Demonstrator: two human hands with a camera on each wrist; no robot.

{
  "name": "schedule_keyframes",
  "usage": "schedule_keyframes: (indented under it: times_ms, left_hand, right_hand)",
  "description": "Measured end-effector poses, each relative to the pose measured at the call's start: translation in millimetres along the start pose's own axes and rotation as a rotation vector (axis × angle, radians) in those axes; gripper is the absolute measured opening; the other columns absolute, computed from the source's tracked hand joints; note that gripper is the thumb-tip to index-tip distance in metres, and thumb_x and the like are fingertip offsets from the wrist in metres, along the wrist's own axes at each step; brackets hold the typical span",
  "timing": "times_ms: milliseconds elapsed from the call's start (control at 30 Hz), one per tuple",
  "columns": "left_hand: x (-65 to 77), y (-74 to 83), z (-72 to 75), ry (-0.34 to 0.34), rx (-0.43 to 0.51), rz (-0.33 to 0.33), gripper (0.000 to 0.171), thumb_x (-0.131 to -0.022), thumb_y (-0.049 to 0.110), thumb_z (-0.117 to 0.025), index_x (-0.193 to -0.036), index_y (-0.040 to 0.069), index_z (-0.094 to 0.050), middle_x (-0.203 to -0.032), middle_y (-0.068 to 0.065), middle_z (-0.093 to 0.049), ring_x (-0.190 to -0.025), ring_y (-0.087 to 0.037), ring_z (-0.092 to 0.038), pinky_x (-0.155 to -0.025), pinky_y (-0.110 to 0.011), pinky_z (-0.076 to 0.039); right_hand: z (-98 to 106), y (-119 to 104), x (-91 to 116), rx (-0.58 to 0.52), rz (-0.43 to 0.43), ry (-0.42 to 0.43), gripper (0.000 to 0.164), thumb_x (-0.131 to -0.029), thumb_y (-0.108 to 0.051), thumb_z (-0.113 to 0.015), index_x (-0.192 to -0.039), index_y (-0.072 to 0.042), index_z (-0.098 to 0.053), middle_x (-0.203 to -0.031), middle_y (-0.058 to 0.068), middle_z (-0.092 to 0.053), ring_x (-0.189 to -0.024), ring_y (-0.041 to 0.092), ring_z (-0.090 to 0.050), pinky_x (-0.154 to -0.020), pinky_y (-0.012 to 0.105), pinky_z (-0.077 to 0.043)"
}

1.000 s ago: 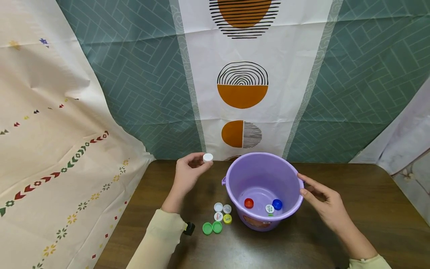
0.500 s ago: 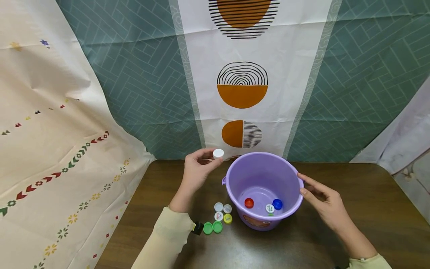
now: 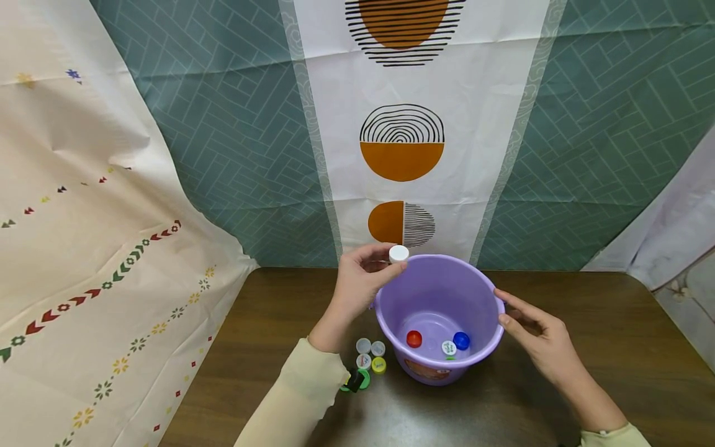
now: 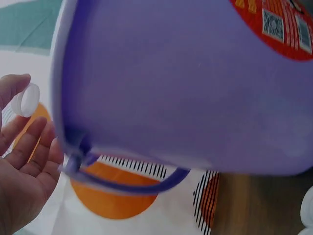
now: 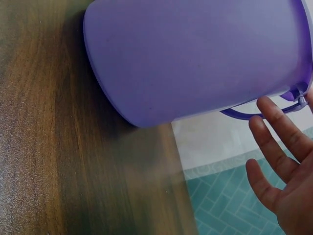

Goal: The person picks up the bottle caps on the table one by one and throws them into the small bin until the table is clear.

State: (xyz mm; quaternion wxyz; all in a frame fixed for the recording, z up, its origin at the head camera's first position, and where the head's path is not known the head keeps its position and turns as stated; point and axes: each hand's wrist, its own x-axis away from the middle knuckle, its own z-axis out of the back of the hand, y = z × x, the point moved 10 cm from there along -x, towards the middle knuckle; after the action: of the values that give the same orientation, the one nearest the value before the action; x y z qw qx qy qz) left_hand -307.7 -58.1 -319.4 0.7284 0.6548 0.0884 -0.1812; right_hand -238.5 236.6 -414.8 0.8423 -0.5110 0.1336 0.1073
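Between the thumb and fingertips of my left hand (image 3: pixel 360 276) is a white bottle cap (image 3: pixel 399 253), raised at the left far side of a purple bucket (image 3: pixel 441 280). The left wrist view shows this white cap (image 4: pixel 27 100) beyond the bucket's rim, with the other fingers loosely spread. My right hand (image 3: pixel 544 347) touches the bucket's right rim with thumb and index finger. Its other fingers extend apart near the handle (image 5: pixel 239 115) in the right wrist view. Inside the bucket lie a red cap (image 3: pixel 414 338), a white printed cap (image 3: pixel 449 347), a blue cap (image 3: pixel 460 339) and a partly hidden green piece.
Left of the bucket, several caps lie on the brown wooden table (image 3: pixel 558 304), among them a yellow cap (image 3: pixel 378 365) and a green cap (image 3: pixel 364 379). My left wrist partly covers the green ones. A patterned cloth (image 3: pixel 251 155) hangs behind the table.
My left hand has moved rightward with the white cap, from beside the bucket to its far left rim. The right hand and bucket have stayed in place.
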Motion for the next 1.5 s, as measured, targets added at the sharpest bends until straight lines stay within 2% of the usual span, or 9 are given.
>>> schedule_keyframes:
  times_ms: [133, 233, 500, 700, 933, 1133, 1367, 1500]
  left_hand:
    - [2.6, 16.5, -13.6, -0.029, 0.008, -0.026, 0.033, -0.075, 0.014, -0.078, -0.105, 0.004, -0.069, -0.095, -0.014, -0.07, -0.086, -0.028, -0.066, -0.08, -0.042, -0.054]
    - [2.4, 21.1, -21.2, -0.044, 0.013, -0.04, 0.033, -0.075, 0.013, -0.078, -0.106, 0.003, -0.068, -0.096, -0.014, -0.07, -0.087, -0.025, -0.066, -0.081, -0.044, -0.054]
    - [2.5, 27.1, -39.0, -0.087, 0.034, -0.072, 0.034, -0.075, 0.011, -0.077, -0.106, 0.003, -0.068, -0.096, -0.014, -0.07, -0.087, -0.021, -0.066, -0.082, -0.046, -0.053]
    - [3.7, 26.7, -47.5, -0.111, 0.042, -0.057, 0.034, -0.076, 0.012, -0.077, -0.108, 0.003, -0.068, -0.098, -0.015, -0.07, -0.089, -0.024, -0.065, -0.083, -0.045, -0.053]
    - [4.1, 24.9, -52.2, -0.125, 0.029, -0.041, 0.033, -0.076, 0.013, -0.077, -0.107, 0.005, -0.068, -0.097, -0.014, -0.07, -0.089, -0.026, -0.065, -0.083, -0.043, -0.053]
    - [4.8, 25.4, -52.8, -0.133, -0.006, -0.043, 0.033, -0.076, 0.015, -0.077, -0.106, 0.006, -0.069, -0.099, -0.012, -0.07, -0.09, -0.022, -0.065, -0.086, -0.048, -0.051]
    - [5.5, 28.1, -52.3, -0.128, -0.071, -0.049, 0.033, -0.076, 0.018, -0.078, -0.107, 0.011, -0.069, -0.101, -0.008, -0.07, -0.096, -0.014, -0.065, -0.089, -0.038, -0.051]
    - [5.1, 28.4, -52.6, -0.129, -0.073, -0.053, 0.033, -0.076, 0.018, -0.077, -0.107, 0.011, -0.069, -0.1, -0.008, -0.07, -0.095, -0.014, -0.065, -0.089, -0.038, -0.051]
  right_hand:
    - [0, -1, 0, -0.003, 0.002, 0.0, 0.047, -0.088, -0.011, -0.064, -0.133, -0.02, -0.053, -0.102, -0.009, -0.07, -0.087, 0.009, -0.067, -0.071, 0.018, -0.053]
    - [-1, -2, 0, -0.009, 0.008, -0.002, 0.047, -0.088, -0.01, -0.064, -0.133, -0.019, -0.053, -0.101, -0.008, -0.07, -0.087, 0.009, -0.067, -0.071, 0.018, -0.053]
    - [-1, -4, 0, -0.008, 0.011, 0.003, 0.046, -0.088, -0.011, -0.064, -0.133, -0.018, -0.054, -0.104, -0.01, -0.069, -0.089, 0.01, -0.067, -0.072, 0.017, -0.053]
    - [-1, -3, 1, -0.003, 0.004, 0.002, 0.046, -0.088, -0.012, -0.064, -0.133, -0.019, -0.054, -0.105, -0.01, -0.069, -0.089, 0.01, -0.067, -0.072, 0.017, -0.053]
    - [0, -1, 1, 0.007, -0.007, 0.005, 0.046, -0.088, -0.013, -0.064, -0.133, -0.02, -0.053, -0.106, -0.004, -0.069, -0.089, 0.011, -0.067, -0.072, 0.017, -0.052]
    - [-1, -3, 2, -0.004, 0.003, 0.006, 0.047, -0.088, -0.012, -0.064, -0.133, -0.019, -0.054, -0.105, -0.008, -0.069, -0.089, 0.011, -0.067, -0.072, 0.017, -0.053]
    - [-1, -4, 1, -0.013, 0.009, 0.011, 0.047, -0.087, -0.011, -0.064, -0.133, -0.018, -0.054, -0.104, -0.004, -0.07, -0.088, 0.01, -0.067, -0.071, 0.018, -0.053]
    - [-1, -5, 1, -0.011, 0.011, 0.012, 0.047, -0.088, -0.011, -0.064, -0.133, -0.018, -0.054, -0.105, 0.0, -0.07, -0.088, 0.01, -0.067, -0.071, 0.017, -0.053]
